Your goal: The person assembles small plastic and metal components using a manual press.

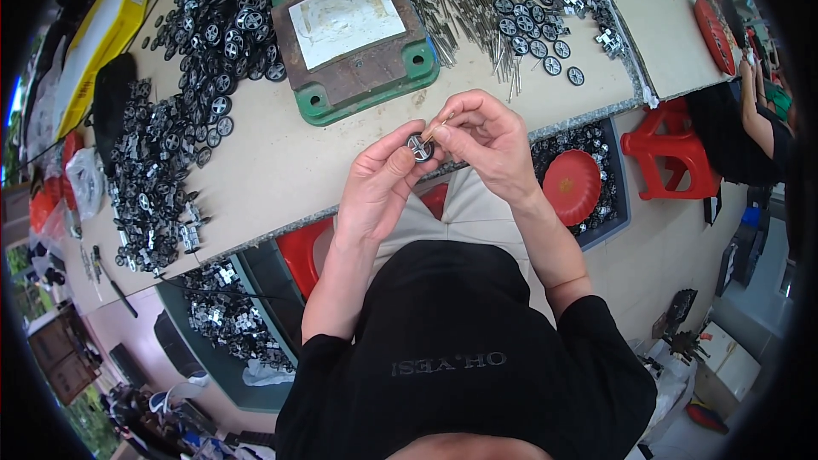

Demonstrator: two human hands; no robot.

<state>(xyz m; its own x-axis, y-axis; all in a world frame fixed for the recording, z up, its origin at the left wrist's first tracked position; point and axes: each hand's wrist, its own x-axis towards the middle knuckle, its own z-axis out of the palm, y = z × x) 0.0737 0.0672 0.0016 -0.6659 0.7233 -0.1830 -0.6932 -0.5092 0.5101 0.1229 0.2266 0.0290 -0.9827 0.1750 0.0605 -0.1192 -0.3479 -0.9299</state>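
One black T-shirt (460,307) sits nearest. Beyond, the left hand (382,177) pinches one spoked wheel (419,147); the right hand (490,146), fingers closed, grips at least one thin rod (447,118).

Beside the person's left hand (380,183), the counter (273,166) leaves a lane to the black wheels (250,20); the green metal base (375,97) blocks straight ahead.

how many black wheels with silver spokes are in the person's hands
1 visible: the black-rimmed, silver-spoked wheel, held in the bare left hand, near the bare right hand. Others could be hidden inside either grip.
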